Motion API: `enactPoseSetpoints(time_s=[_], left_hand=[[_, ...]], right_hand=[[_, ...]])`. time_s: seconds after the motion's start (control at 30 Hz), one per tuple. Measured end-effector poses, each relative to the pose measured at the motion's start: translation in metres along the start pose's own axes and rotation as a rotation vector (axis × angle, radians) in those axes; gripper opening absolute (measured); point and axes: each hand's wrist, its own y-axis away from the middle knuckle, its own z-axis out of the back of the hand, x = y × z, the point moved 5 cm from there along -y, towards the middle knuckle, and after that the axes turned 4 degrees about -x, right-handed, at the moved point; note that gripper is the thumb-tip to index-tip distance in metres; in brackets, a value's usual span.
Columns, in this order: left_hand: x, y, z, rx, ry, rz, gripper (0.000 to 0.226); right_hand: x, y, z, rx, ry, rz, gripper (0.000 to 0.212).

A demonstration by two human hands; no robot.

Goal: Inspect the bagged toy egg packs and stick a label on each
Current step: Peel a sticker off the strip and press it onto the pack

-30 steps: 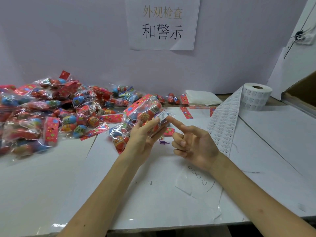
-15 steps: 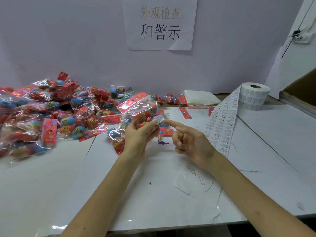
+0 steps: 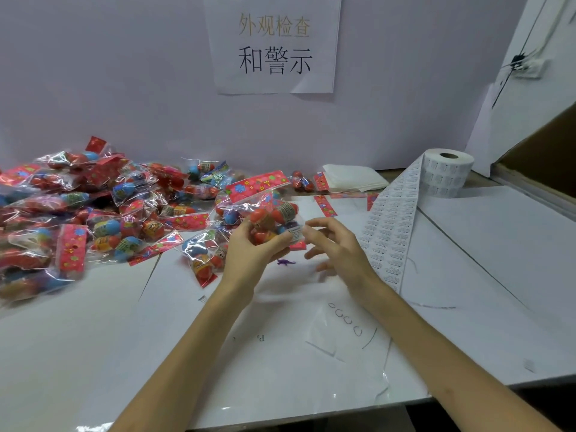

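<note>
Clear-bagged egg pack (image 3: 271, 213), one: your left hand (image 3: 249, 247) gripped it, label (image 3: 296, 234) end toward your empty, loose-fingered right hand (image 3: 336, 244) alongside.

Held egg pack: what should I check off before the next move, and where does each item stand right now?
1. Left hand grips the egg pack above the table: ok.
2. White label is on the pack: ok.
3. Label pressed flat, no lifted edge: cannot tell, too blurred.
4. Right hand holds nothing, fingers relaxed: ok.
5. Label strip lies just beside the right hand: ok.
6. Pile of packs on the left labelled or not: cannot tell.
</note>
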Motion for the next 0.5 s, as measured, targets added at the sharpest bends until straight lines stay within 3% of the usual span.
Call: enactPoseSetpoints(time_s=[0.17,0.4,0.5], left_hand=[[0.001,0.008,-0.011,0.148,-0.018,-0.028,0.039],[0.001,0.011,-0.013,0.213,0.059,0.047,0.049],[0.003,0.01,-0.013,0.221,0.054,0.068,0.041]], right_hand=[[0.004,0.001,-0.002,-0.002,0.093,0.106,0.016],[0.006,0.0,0.0,-0.006,0.023,0.109,0.005],[0.005,-0.001,0.001,0.014,-0.023,0.074,0.006]])
